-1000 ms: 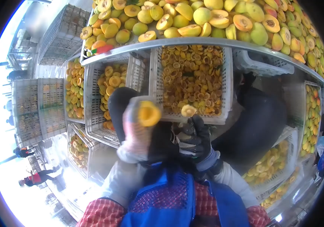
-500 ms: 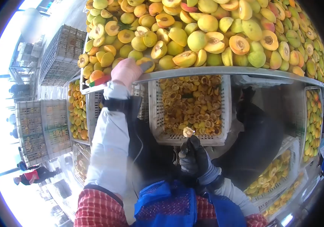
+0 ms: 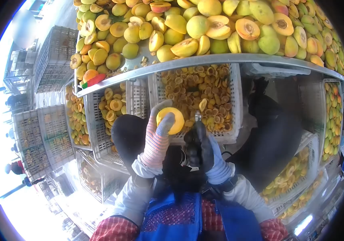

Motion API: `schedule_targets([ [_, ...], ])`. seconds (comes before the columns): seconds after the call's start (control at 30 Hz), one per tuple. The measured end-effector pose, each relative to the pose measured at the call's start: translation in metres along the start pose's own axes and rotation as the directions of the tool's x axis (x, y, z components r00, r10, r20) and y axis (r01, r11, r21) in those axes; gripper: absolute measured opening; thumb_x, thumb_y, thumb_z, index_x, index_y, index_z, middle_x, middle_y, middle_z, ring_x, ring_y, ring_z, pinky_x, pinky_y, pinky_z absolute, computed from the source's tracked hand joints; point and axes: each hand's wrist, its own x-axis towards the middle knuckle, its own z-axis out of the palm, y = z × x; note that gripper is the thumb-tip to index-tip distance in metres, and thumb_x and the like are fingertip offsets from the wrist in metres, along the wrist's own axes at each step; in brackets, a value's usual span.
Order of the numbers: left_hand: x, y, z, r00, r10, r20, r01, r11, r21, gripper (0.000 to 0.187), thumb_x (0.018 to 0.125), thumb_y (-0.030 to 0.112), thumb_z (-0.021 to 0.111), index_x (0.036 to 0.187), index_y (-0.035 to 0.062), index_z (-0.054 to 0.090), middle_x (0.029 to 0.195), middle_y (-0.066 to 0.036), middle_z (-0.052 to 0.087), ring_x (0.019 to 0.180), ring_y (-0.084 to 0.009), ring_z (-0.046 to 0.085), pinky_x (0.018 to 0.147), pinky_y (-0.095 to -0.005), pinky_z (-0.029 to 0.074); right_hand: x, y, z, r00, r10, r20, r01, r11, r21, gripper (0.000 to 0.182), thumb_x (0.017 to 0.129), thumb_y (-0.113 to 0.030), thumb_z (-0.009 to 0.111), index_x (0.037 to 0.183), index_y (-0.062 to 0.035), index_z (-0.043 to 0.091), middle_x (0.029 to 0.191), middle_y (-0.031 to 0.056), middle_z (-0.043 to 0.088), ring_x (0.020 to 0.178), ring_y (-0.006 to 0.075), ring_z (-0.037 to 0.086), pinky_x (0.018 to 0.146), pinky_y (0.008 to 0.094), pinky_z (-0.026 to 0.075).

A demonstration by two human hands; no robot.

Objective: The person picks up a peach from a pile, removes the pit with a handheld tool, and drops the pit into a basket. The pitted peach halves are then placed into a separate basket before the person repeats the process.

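My left hand (image 3: 158, 138), in a striped glove, holds a halved yellow fruit (image 3: 176, 120) with its cut face up, the thumb pressed on it. My right hand (image 3: 202, 146), in a dark glove, is closed round a small tool whose metal tip (image 3: 197, 115) points away from me. A small brownish piece (image 3: 203, 105) shows just beyond the tip; whether it touches cannot be told. Below both hands stands a crate (image 3: 238, 108) with many brown pits and scraps (image 3: 216, 90).
A metal-edged table (image 3: 220, 59) heaped with halved fruits (image 3: 176, 24) spans the front, a red item (image 3: 96, 80) at its left corner. Crates of fruit stand left (image 3: 95, 136) and right (image 3: 314, 172). Stacked crates (image 3: 55, 56) and a distant person (image 3: 17, 167) are at left.
My left hand has moved from the table edge down over the crate and now holds a halved fruit. The pale pit at my right hand's tool tip is gone from there.
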Motion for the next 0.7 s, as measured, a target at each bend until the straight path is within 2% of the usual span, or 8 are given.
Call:
schedule_targets([
  [0.07,-0.014,-0.005,0.0,1.0,-0.019,-0.013,0.019,1.0,0.007,0.043,0.093,0.037,0.056,0.118,0.0034,0.052,0.095,-0.005,0.058,0.087,-0.0126,0.056,0.08,-0.0251,0.046,-0.013,0.008,0.011,0.995,-0.078,-0.07,0.067,0.988,-0.137,0.031,0.094,-0.029,0.05,0.114,-0.0047,0.051,0.071,0.0058,0.058,0.054,0.0125,0.055,0.043,0.0273,0.04],
  [0.1,-0.018,-0.009,0.001,0.998,0.037,-0.043,-0.036,0.999,0.032,0.043,0.093,0.04,0.054,0.116,0.0031,0.053,0.095,-0.005,0.059,0.086,-0.0125,0.056,0.08,-0.0253,0.046,-0.012,0.016,0.01,0.986,-0.165,-0.035,0.145,0.933,-0.329,0.03,0.094,-0.027,0.05,0.113,-0.0038,0.052,0.073,0.0072,0.059,0.055,0.0133,0.056,0.045,0.028,0.042],
  [0.17,-0.024,-0.021,0.005,0.984,0.152,-0.088,-0.144,0.986,0.087,0.047,0.095,0.045,0.049,0.112,0.0025,0.056,0.094,-0.006,0.06,0.086,-0.0123,0.056,0.08,-0.0257,0.046,-0.01,0.029,0.003,0.946,-0.315,0.083,0.289,0.695,-0.659,0.029,0.093,-0.023,0.052,0.112,-0.0022,0.054,0.078,0.0101,0.062,0.058,0.015,0.06,0.05,0.0294,0.044],
  [0.3,-0.035,-0.028,0.01,0.952,0.276,-0.132,-0.26,0.957,0.13,0.045,0.097,0.042,0.044,0.109,0.0014,0.057,0.093,-0.007,0.06,0.084,-0.0127,0.056,0.078,-0.0271,0.047,-0.022,0.031,0.012,0.855,-0.487,0.177,0.358,0.308,-0.882,0.031,0.091,-0.022,0.054,0.112,0.0012,0.054,0.087,0.0194,0.063,0.074,0.0345,0.061,0.064,0.0399,0.047],
  [0.4,-0.04,-0.034,0.014,0.903,0.392,-0.177,-0.358,0.913,0.194,0.043,0.097,0.041,0.045,0.109,0.0009,0.057,0.092,-0.007,0.061,0.083,-0.0125,0.056,0.077,-0.0263,0.046,-0.021,0.042,0.009,0.736,-0.632,0.244,0.422,0.146,-0.895,0.036,0.089,-0.023,0.057,0.114,0.0018,0.051,0.085,0.0199,0.062,0.08,0.0396,0.059,0.067,0.0433,0.046],
  [0.5,-0.043,-0.035,0.015,0.906,0.399,-0.143,-0.369,0.908,0.198,0.041,0.097,0.039,0.046,0.107,0.0008,0.058,0.089,-0.007,0.061,0.082,-0.0124,0.056,0.076,-0.0258,0.046,-0.029,0.033,0.012,0.832,-0.515,0.206,0.374,0.247,-0.894,0.04,0.088,-0.024,0.059,0.116,0.0017,0.049,0.085,0.0203,0.061,0.077,0.0396,0.058,0.067,0.0434,0.046],
  [0.6,-0.046,-0.028,0.012,0.947,0.316,-0.05,-0.29,0.913,0.286,0.039,0.097,0.037,0.047,0.104,0.0007,0.059,0.086,-0.005,0.061,0.081,-0.0115,0.055,0.075,-0.0253,0.045,-0.033,0.035,0.002,0.807,-0.51,0.298,0.41,0.121,-0.904,0.041,0.088,-0.024,0.058,0.117,0.0023,0.048,0.088,0.0214,0.06,0.075,0.0386,0.058,0.068,0.0436,0.045],
  [0.7,-0.041,-0.03,0.004,0.977,0.199,0.072,-0.211,0.944,0.255,0.037,0.096,0.035,0.048,0.102,0.0005,0.06,0.084,-0.004,0.061,0.079,-0.0103,0.054,0.073,-0.0248,0.044,-0.029,0.05,-0.025,0.952,-0.292,0.095,0.239,0.508,-0.827,0.04,0.089,-0.024,0.058,0.118,0.0007,0.048,0.085,0.016,0.061,0.071,0.0294,0.059,0.062,0.0378,0.047],
])
